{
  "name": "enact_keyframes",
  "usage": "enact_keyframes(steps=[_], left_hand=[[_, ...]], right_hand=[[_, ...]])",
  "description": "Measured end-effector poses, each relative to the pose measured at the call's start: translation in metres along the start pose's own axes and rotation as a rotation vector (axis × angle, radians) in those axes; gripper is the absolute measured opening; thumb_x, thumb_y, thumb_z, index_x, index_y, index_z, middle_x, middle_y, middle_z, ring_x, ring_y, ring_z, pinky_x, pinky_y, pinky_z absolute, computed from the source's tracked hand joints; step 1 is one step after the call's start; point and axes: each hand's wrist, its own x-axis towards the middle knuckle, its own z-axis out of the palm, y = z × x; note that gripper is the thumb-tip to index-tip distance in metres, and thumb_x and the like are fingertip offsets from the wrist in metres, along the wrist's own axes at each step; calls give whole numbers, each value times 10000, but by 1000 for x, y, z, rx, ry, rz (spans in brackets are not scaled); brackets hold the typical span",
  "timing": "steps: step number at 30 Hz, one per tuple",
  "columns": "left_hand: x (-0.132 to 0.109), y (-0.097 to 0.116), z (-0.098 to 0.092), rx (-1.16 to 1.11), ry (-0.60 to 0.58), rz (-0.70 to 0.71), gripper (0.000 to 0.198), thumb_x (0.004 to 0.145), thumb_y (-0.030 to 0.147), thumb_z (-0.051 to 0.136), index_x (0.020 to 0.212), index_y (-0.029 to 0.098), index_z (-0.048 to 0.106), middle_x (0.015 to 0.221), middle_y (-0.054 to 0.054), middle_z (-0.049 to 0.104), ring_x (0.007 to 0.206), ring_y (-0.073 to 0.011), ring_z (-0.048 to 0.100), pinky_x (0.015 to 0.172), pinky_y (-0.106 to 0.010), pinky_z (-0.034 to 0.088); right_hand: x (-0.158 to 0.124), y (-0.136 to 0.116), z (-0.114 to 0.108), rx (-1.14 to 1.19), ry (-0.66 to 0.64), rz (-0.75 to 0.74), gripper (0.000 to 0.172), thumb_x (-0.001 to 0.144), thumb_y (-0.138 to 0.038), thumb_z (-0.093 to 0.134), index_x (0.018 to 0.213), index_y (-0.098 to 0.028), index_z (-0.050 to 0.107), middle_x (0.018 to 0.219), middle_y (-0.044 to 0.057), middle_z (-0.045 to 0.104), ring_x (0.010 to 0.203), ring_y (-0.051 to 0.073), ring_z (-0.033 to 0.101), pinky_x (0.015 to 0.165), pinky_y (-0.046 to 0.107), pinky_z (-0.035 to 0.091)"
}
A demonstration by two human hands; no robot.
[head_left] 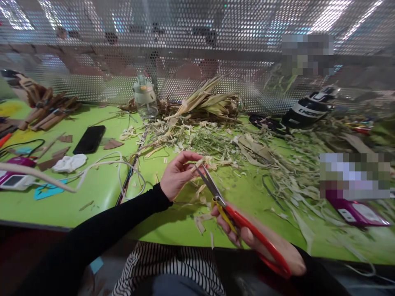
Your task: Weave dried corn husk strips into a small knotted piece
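My left hand [179,174] pinches a pale strip of dried husk [197,165] above the green table. In my right hand [231,230] are scissors [253,230] with one red and one yellow handle. Their blades are parted, and the tips touch or lie very close to the strip beside my left fingertips. A frayed, yellowish end of husk [212,161] sticks out to the right past the blades. Cut scraps [200,224] lie on the table below my hands.
Green shreds [212,142] and a husk bundle [210,102] spread beyond my hands. A clear bottle [145,98], a black phone [89,139] and white cable [120,164] are left; a black bottle [308,109] and purple device [358,210] right. Perforated metal screen [191,61] stands behind.
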Motion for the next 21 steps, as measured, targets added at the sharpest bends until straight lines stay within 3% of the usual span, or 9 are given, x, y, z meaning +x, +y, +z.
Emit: enact_keyframes(steps=[6, 14, 21], left_hand=[[0, -1, 0, -16, 47, 3, 282, 655, 241, 788, 870, 177, 617, 812, 9, 676, 770, -117, 677, 739, -240, 541], [0, 0, 1, 53, 65, 32, 272, 670, 265, 776, 861, 168, 608, 781, -3, 690, 741, -135, 683, 736, -275, 547], [-1, 1, 4, 58, 70, -15, 283, 641, 272, 792, 827, 159, 611, 775, -2, 699, 697, -104, 670, 696, -236, 552]], right_hand=[[-5, 1, 2, 133, 18, 95, 702, 773, -734, 415, 1249, -219, 461, 823, 55, 497, 751, 178, 536, 624, 279, 476], [-1, -4, 3, 181, -14, 72, 676, 742, -772, 413, 1141, -240, 538, 734, 14, 475, 582, 124, 448, 521, 259, 409], [-4, -16, 8, 235, 29, 111, 677, 725, -794, 403, 1033, -198, 489, 700, -26, 407, 522, 80, 361, 457, 216, 350]])
